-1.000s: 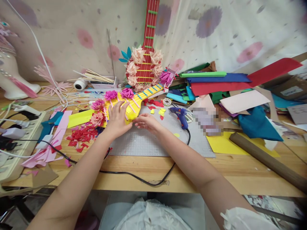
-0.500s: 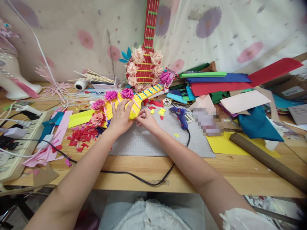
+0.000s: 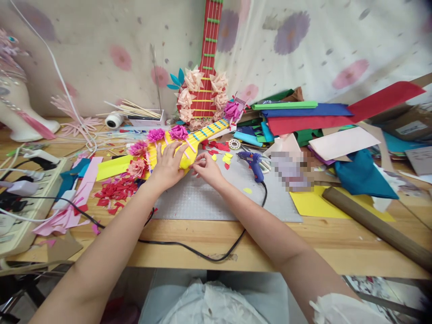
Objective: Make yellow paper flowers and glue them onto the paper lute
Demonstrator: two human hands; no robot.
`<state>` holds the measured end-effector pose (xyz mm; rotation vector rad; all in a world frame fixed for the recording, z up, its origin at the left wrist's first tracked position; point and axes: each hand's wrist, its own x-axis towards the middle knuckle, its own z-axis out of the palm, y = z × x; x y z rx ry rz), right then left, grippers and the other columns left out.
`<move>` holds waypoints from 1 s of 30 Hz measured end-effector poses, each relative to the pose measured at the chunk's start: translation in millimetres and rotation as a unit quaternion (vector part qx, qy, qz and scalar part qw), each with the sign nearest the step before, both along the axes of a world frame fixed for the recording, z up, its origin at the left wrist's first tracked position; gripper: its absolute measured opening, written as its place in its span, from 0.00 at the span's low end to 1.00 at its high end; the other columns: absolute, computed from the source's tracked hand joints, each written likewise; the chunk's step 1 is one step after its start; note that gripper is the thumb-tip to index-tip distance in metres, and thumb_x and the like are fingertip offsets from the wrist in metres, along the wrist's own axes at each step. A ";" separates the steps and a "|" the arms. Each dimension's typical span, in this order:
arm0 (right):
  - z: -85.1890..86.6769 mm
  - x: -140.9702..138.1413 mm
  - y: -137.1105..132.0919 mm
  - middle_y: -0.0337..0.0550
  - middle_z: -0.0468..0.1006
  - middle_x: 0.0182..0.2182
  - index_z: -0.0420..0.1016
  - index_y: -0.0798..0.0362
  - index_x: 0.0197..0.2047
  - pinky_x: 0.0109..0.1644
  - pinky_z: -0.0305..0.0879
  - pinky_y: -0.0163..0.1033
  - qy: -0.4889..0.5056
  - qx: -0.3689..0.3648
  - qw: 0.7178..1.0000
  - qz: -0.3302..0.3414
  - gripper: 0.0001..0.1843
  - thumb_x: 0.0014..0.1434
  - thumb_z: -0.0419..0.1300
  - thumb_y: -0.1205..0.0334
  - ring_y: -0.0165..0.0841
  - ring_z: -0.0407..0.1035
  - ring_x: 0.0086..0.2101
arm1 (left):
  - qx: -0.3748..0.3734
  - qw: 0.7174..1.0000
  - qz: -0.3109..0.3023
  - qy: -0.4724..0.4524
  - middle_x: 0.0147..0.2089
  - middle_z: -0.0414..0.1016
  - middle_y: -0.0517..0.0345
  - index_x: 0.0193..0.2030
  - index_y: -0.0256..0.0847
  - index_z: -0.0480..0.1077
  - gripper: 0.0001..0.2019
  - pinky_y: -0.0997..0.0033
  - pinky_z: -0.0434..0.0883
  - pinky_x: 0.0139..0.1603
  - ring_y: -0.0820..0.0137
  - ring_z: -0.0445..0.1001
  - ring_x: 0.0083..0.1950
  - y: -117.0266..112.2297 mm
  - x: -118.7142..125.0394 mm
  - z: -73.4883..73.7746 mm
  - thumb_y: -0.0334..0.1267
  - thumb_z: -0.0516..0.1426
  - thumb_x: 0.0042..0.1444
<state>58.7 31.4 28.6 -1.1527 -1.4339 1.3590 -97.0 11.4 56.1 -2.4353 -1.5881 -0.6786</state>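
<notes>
The yellow paper guitar [image 3: 189, 144] lies at the far corner of the grey mat [image 3: 216, 198]. Flowers [image 3: 155, 134] already line its far rim, while its near edge looks bare. The left hand [image 3: 168, 166] presses flat on its body, fingers spread. The right hand [image 3: 207, 170] pinches that near edge with its fingertips. The glue gun [image 3: 254, 162] lies apart.

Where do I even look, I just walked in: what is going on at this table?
A person is working on a yellow paper guitar lying partly on a grey mat. The left hand presses flat on its body; the right hand is bunched at the body's edge, grip unclear. A blue glue gun lies untouched on the mat; red scraps lie to the left.
</notes>
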 end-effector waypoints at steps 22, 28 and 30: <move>2.3 166.4 -32.2 0.42 0.74 0.35 0.65 0.52 0.38 0.38 0.62 0.33 -0.445 0.126 0.872 0.163 0.17 0.44 0.53 0.75 0.31 0.68 0.35 | -0.018 0.975 -0.136 -0.174 0.53 0.66 0.47 0.51 0.38 0.62 0.22 0.63 0.67 0.54 0.65 0.65 0.55 -27.3 98.7 -58.1 0.22 0.48 0.49; -3.6 166.5 -31.0 0.40 0.73 0.34 0.64 0.52 0.41 0.39 0.63 0.32 -0.403 0.105 0.895 0.160 0.19 0.45 0.52 0.76 0.29 0.68 0.34 | -0.036 0.967 -0.096 -0.232 0.49 0.67 0.51 0.47 0.39 0.64 0.20 0.69 0.70 0.46 0.70 0.71 0.44 -27.4 88.7 -64.8 0.21 0.48 0.47; -1.5 166.8 -30.9 0.40 0.73 0.34 0.63 0.52 0.42 0.40 0.63 0.33 -0.410 0.102 0.892 0.158 0.20 0.45 0.52 0.76 0.29 0.68 0.35 | -0.040 0.964 -0.090 -0.246 0.48 0.67 0.52 0.46 0.39 0.64 0.20 0.71 0.70 0.44 0.72 0.71 0.41 -29.0 87.9 -64.2 0.21 0.48 0.47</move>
